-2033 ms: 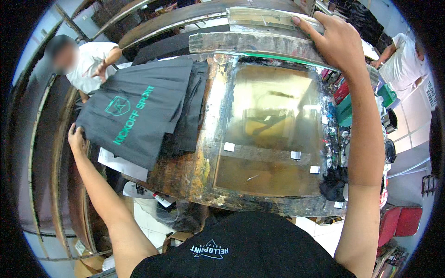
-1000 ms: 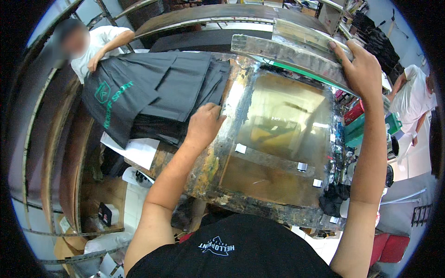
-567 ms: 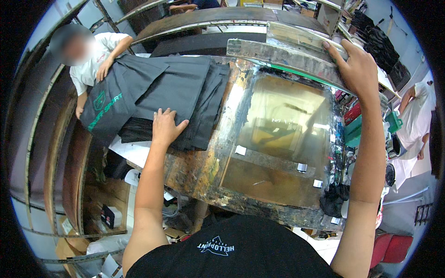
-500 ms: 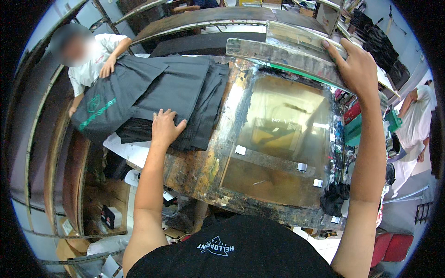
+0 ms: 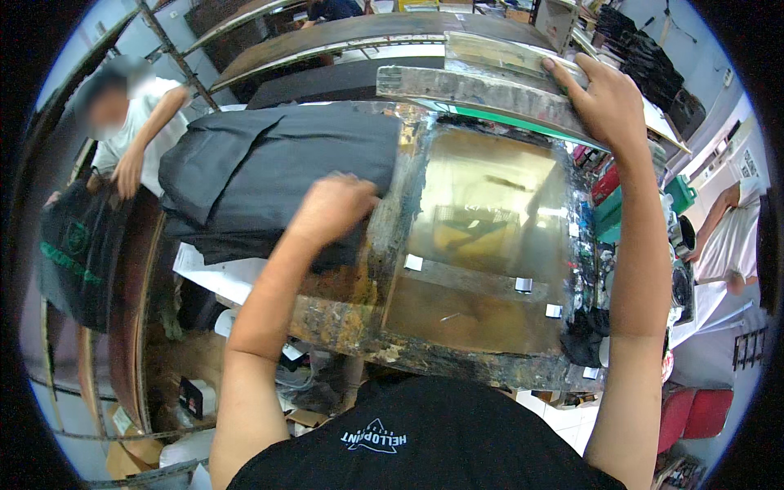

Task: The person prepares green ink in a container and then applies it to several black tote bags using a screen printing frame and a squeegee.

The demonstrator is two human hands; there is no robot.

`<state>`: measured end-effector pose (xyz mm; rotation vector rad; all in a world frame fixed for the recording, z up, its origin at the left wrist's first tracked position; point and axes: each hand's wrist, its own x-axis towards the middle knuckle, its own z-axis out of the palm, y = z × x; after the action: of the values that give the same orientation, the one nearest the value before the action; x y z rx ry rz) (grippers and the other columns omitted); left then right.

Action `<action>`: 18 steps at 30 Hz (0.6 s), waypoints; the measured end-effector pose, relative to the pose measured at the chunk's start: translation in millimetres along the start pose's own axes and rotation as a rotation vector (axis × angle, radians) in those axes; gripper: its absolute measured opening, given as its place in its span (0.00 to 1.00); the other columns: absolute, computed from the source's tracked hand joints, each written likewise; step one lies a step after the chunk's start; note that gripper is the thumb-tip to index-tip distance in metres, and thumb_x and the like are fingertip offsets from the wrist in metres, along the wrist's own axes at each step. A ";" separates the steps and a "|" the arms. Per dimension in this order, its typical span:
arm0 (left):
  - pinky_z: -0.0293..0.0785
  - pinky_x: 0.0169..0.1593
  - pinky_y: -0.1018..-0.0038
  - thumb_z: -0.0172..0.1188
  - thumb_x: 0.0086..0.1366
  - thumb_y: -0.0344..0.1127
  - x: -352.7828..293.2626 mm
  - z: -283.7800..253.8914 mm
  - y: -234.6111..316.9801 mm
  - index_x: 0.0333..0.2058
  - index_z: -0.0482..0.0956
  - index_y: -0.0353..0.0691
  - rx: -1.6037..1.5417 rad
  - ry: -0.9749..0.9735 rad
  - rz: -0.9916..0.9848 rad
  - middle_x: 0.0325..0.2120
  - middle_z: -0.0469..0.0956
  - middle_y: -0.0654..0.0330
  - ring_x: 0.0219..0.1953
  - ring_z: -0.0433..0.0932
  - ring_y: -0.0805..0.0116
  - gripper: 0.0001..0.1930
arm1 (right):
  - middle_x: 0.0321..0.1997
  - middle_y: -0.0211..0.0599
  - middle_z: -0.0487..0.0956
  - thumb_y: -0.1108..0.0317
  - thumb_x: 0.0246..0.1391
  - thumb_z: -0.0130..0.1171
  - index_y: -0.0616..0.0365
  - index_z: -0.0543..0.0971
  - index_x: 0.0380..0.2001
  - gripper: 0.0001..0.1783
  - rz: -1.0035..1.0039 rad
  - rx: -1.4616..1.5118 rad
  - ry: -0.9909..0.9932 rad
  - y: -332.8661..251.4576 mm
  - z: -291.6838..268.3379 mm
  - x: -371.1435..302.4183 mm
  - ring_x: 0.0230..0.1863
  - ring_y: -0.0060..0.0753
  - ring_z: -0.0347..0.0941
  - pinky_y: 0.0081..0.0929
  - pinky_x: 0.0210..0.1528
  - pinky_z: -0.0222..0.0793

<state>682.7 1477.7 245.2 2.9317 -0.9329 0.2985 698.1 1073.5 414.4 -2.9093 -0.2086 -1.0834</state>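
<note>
Two bare forearms, left hand [image 5: 339,208] and right hand [image 5: 608,102] without gloves, rings or watch, no sleeves reaching the forearms, black T-shirt [image 5: 425,437] at the lower edge, small white triangular emblem with lettering on its chest

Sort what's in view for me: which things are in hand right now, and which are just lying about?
In hand:
left hand on the dark garment stack
right hand on the screen frame

Lying about:
black rag
green container
red chair
</note>
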 end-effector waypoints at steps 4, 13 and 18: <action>0.79 0.39 0.48 0.53 0.74 0.49 42.1 44.5 105.2 0.38 0.76 0.42 -0.156 -0.174 0.039 0.30 0.83 0.46 0.37 0.83 0.42 0.16 | 0.36 0.57 0.84 0.25 0.61 0.45 0.62 0.84 0.38 0.44 -0.025 0.018 0.013 1.6 2.6 -1.0 0.42 0.60 0.82 0.53 0.48 0.75; 0.45 0.77 0.47 0.51 0.73 0.63 58.8 183.2 243.7 0.67 0.69 0.38 -0.538 -0.069 0.363 0.69 0.64 0.40 0.73 0.58 0.39 0.37 | 0.28 0.37 0.76 0.20 0.61 0.32 0.55 0.78 0.33 0.46 -0.032 -0.043 -0.114 2.9 -2.1 4.6 0.31 0.35 0.71 0.33 0.34 0.68; 0.52 0.75 0.47 0.57 0.71 0.56 90.3 176.4 192.3 0.60 0.77 0.38 -0.614 0.038 0.324 0.66 0.70 0.44 0.72 0.61 0.41 0.30 | 0.23 0.29 0.71 0.16 0.61 0.27 0.54 0.73 0.26 0.49 0.016 -0.016 -0.254 3.6 -9.4 8.0 0.26 0.22 0.65 0.24 0.26 0.63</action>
<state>673.5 1250.7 88.2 2.2150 -1.2293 0.0577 698.5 1070.2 426.9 -3.0503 -0.1824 -0.7141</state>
